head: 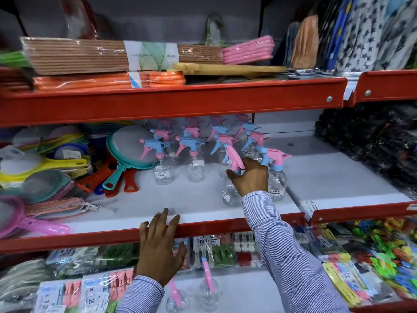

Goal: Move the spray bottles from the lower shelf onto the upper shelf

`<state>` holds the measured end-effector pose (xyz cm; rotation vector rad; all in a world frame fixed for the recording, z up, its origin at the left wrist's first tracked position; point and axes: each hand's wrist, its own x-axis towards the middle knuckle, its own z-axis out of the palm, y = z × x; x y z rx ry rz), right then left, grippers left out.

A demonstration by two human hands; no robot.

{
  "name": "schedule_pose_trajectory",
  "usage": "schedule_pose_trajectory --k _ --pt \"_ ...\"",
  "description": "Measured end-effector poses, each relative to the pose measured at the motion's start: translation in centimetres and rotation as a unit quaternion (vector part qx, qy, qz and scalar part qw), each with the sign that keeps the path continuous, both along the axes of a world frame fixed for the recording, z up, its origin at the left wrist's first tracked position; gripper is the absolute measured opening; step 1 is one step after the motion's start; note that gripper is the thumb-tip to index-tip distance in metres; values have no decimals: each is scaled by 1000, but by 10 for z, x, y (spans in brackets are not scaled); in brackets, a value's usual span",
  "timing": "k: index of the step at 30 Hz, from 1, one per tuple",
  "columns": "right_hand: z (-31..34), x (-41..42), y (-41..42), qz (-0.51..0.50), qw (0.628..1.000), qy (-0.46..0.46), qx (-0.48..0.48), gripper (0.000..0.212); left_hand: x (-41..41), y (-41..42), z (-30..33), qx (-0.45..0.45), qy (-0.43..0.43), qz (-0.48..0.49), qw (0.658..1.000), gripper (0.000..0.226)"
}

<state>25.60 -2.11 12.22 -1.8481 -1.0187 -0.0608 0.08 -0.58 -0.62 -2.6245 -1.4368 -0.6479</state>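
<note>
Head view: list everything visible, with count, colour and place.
spray bottles: over ten, clear with pink and blue triggers, middle shelf; two more on the bottom shelf
strainers: many, teal, yellow, pink, orange, middle shelf left
mats: packed stacks, brown, orange, pink, top shelf
wooden board: one, top shelf
clothes pegs: many packs, mixed colours, bottom shelf
shelf edges: red
left hand: open, fingers resting on the middle shelf edge
right hand: grip closed on a front bottle's neck
</note>
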Motion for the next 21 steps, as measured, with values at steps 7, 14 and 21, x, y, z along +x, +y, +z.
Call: schedule_pose_trajectory --k 7,14,21 --pt "-10 1 4 -2 997 33 66 42 1 1 -1 -3 -7 -1 1000 70" --pt "-12 -5 -3 -2 983 128 132 76 1 2 0 -5 -8 -1 1000 70" --pt "-12 -9 -5 7 982 124 145 82 0 1 -1 -1 -3 0 1000 70"
